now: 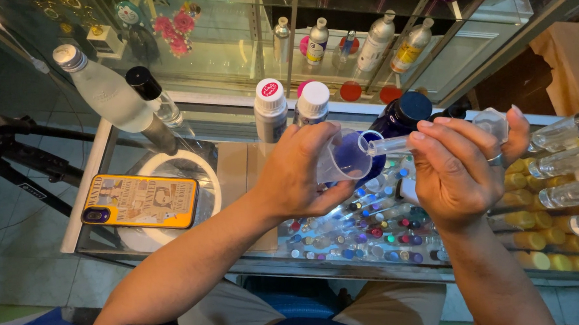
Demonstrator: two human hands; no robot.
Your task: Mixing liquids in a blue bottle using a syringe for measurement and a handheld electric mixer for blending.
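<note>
Vial (395, 144), slim and clear, lies nearly level with its long axis running left-right, its mouth pointing left into the tilted clear beaker (344, 156). Right hand (454, 172) pinches the vial in bent fingers; left hand (303, 171) wraps the beaker from the left. Both hover above the glass worktop (236, 159), near a dark blue bottle (397, 119).

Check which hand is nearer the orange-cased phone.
Left. The left hand, holding a small clear cup, is just right of the phone; the right hand, holding a clear tube, is farther right.
</note>
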